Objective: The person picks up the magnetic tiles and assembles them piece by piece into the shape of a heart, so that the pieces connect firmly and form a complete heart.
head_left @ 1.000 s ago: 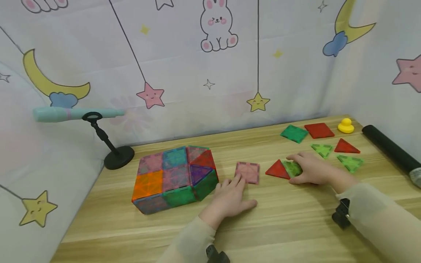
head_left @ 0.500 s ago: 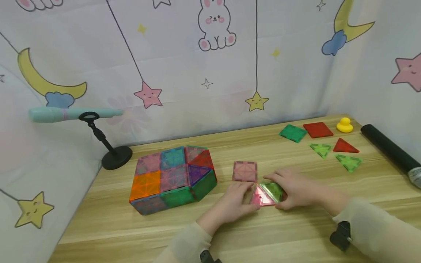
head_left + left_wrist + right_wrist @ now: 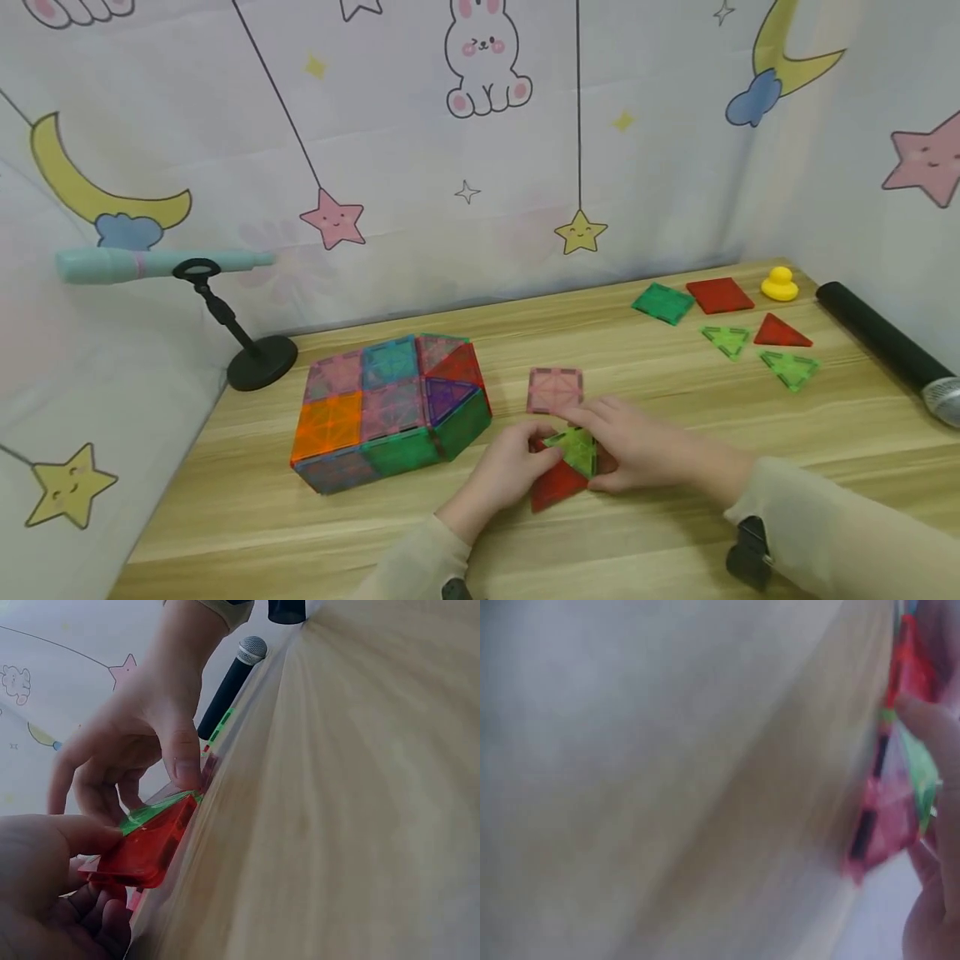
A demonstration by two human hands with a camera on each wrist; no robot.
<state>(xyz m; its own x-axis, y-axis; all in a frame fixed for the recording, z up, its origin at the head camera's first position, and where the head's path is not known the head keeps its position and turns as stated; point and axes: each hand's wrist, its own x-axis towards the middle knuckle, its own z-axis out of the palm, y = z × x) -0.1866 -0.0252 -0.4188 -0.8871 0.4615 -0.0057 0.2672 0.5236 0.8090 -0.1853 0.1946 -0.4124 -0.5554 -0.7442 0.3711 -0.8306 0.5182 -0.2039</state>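
In the head view, my left hand [image 3: 504,468] pinches a red triangular magnetic tile [image 3: 558,486] between thumb and fingers, close over the table. My right hand [image 3: 636,443] holds a light green triangular tile [image 3: 579,455] from the right, thumb low and index finger along its top. The green tile overlaps the red one. A reddish tile [image 3: 605,461] shows partly behind the green, mostly covered by the right fingers. In the left wrist view the red tile [image 3: 146,851] lies tilted against the green tile [image 3: 154,814]. Just beyond the hands lies a pink square tile [image 3: 553,387].
A block built of coloured tiles [image 3: 392,410] stands to the left. Loose tiles, including a red square [image 3: 720,296] and a green one [image 3: 663,303], lie back right near a yellow duck [image 3: 779,285] and a black microphone [image 3: 885,350]. A stand [image 3: 261,360] holds a mint microphone [image 3: 157,264].
The red and green triangles have come left and nearer with my right hand. My left hand has left the pink square's edge and now grips the red triangle.
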